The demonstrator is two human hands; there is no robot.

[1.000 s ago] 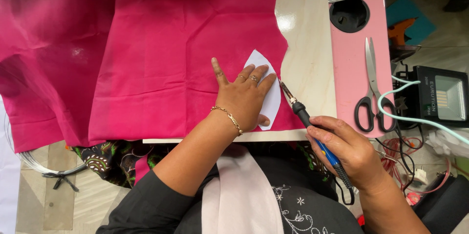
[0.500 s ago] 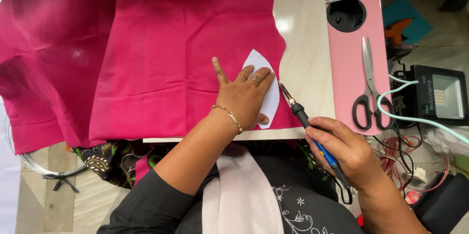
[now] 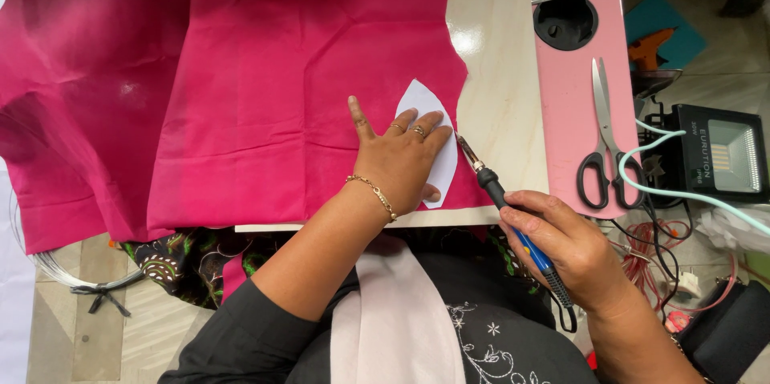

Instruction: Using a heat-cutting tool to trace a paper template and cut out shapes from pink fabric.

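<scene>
My left hand (image 3: 401, 161) lies flat, fingers apart, pressing a white leaf-shaped paper template (image 3: 427, 101) onto the pink fabric (image 3: 241, 87) spread over the table. Part of the template is hidden under my palm. My right hand (image 3: 565, 249) grips a pen-like heated cutting tool (image 3: 501, 198) with a black and blue handle. Its metal tip touches the fabric right beside the template's right edge.
A cream tabletop (image 3: 497, 71) shows right of the fabric. A pink board (image 3: 573, 111) carries black-handled scissors (image 3: 603, 143) and a round black dish (image 3: 565, 21). A black lamp unit (image 3: 718, 161), cables (image 3: 666, 191) and a coil of wire (image 3: 48, 268) lie around the table.
Nothing has visibly moved; both hands keep their places, with the tool tip still at the template's right edge.
</scene>
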